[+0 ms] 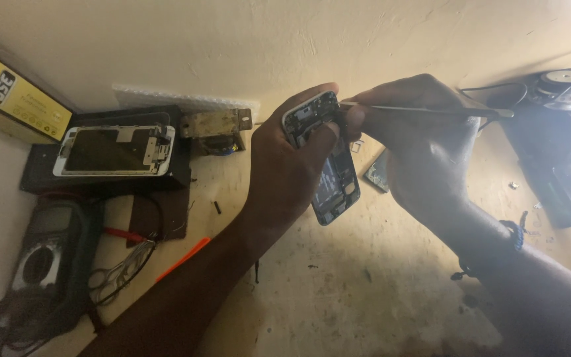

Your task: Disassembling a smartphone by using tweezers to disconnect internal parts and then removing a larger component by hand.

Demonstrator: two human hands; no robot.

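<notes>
Above a stained workbench, left hand fingers grip an opened phone; right hand fingers pinch tweezers.

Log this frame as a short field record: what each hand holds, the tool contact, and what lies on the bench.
left hand: left hand grips an opened phone body, lifted off the bench, internals facing the camera
right hand: right hand holds a thin metal tool, tip at the phone's upper end
bench left: detached phone screen on a black block; multimeter with tangled leads; orange tool
bench right: dark equipment, partly in shadow
surface: worn, stained bench
</notes>
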